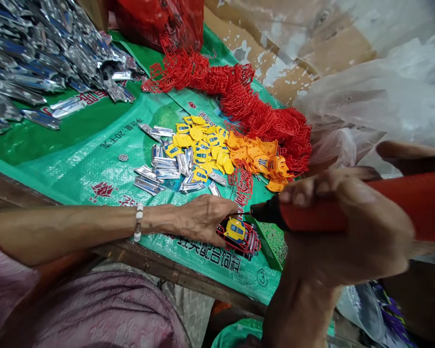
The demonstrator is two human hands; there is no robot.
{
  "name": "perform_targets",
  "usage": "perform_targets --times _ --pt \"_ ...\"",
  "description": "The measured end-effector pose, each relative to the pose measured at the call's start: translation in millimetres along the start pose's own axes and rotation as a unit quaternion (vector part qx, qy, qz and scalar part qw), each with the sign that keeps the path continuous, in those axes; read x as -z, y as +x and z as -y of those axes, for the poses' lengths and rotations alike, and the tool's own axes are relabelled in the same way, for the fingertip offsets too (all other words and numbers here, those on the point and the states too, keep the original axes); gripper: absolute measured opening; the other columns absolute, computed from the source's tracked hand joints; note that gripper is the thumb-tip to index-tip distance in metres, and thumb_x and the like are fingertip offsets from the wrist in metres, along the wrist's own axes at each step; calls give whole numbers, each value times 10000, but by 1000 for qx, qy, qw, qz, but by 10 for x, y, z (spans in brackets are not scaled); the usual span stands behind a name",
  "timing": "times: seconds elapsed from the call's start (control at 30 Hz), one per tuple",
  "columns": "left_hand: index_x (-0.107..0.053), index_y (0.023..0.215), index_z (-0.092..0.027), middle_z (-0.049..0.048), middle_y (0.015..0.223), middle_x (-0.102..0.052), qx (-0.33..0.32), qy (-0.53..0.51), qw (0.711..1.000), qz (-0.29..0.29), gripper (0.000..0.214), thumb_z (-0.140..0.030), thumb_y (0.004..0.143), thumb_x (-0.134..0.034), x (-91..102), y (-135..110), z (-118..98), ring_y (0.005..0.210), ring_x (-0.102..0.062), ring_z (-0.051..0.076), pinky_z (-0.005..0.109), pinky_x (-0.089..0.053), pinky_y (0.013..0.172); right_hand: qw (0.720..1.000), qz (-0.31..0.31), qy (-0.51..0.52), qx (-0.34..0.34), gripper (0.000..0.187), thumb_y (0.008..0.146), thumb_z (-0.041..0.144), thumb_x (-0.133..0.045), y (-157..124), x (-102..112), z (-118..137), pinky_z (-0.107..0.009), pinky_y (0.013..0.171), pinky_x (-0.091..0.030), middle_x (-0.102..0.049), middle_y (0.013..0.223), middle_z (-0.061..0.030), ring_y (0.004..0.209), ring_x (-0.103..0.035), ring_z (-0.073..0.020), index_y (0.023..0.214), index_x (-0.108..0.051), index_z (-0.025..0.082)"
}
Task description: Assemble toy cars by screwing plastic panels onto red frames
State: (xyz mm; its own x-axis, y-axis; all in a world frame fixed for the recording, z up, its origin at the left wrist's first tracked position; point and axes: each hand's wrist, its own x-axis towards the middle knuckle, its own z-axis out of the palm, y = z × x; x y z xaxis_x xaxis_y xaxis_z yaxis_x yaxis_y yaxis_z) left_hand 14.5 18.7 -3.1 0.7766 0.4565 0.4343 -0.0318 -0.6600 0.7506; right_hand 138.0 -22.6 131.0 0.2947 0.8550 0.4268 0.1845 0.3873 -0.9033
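Observation:
My left hand [197, 217] is closed around the near end of a small toy car [242, 234] with a red tube frame and a yellow panel, resting on the green sheet. In my right hand [355, 222] is a red electric screwdriver [380, 203], its fingers wrapped round the body. The black nose points left and its thin bit reaches toward the toy car beside my left thumb; whether the tip touches a screw cannot be made out. Just right of the car stands a green tray [270, 246] holding many tiny pieces, partly hidden by my right hand.
Yellow panels [203, 145], orange panels [259, 154] and silver strips [159, 169] lie beyond my left hand. Behind them curves a row of red frames [264, 111]. A large silver heap [50, 53] fills the far left. Clear plastic bags [384, 96] lie at right.

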Motion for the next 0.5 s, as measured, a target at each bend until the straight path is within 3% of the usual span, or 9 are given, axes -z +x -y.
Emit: perform_targets --times 0.07,0.17,0.23,0.3,0.4,0.5 --pt "-583 955 -177 24 816 -658 3 5 1000 -5 350 -407 787 -788 11 -21 -2 677 -607 185 279 -451 602 997 -60 35 40 157 691 226 -629 50 24 50 -272 425 -397 -409 545 53 432 -415 -85 557 -548 208" --pt "-556 1110 -152 71 969 -686 -4 26 999 19 417 -325 793 -765 86 -86 -42 817 -650 222 315 -515 723 988 -111 1 105 168 685 178 -641 142 132 72 -249 409 -384 -446 547 55 426 -431 -79 544 -560 219" --pt "-506 1255 -137 125 1148 -661 0 65 996 54 519 -259 800 -724 172 -134 -100 1006 -648 259 356 -526 880 975 -170 -32 140 83 688 190 -672 212 236 33 -259 435 -408 -483 556 67 446 -448 -99 659 -617 244" --pt "-451 1368 -145 162 1295 -601 -1 122 988 92 609 -273 824 -695 254 -163 -177 1196 -585 305 418 -477 1027 963 -211 -58 155 136 703 238 -707 284 370 -46 -301 506 -472 -540 591 68 486 -503 -131 826 -648 244" --pt "-383 1459 -169 190 1391 -546 1 187 974 130 756 -362 814 -726 285 -169 -293 1264 -550 363 508 -438 1087 964 -204 -125 115 308 747 394 -734 376 647 -214 -397 716 -546 -656 770 13 644 -625 -177 966 -607 219" --pt "-308 1509 -174 221 1463 -490 -4 224 963 151 870 -478 815 -735 186 -169 -354 1292 -529 411 571 -460 1061 958 -184 -217 44 509 710 512 -764 435 980 -422 -446 836 -541 -688 945 -39 813 -657 -217 1075 -551 228"
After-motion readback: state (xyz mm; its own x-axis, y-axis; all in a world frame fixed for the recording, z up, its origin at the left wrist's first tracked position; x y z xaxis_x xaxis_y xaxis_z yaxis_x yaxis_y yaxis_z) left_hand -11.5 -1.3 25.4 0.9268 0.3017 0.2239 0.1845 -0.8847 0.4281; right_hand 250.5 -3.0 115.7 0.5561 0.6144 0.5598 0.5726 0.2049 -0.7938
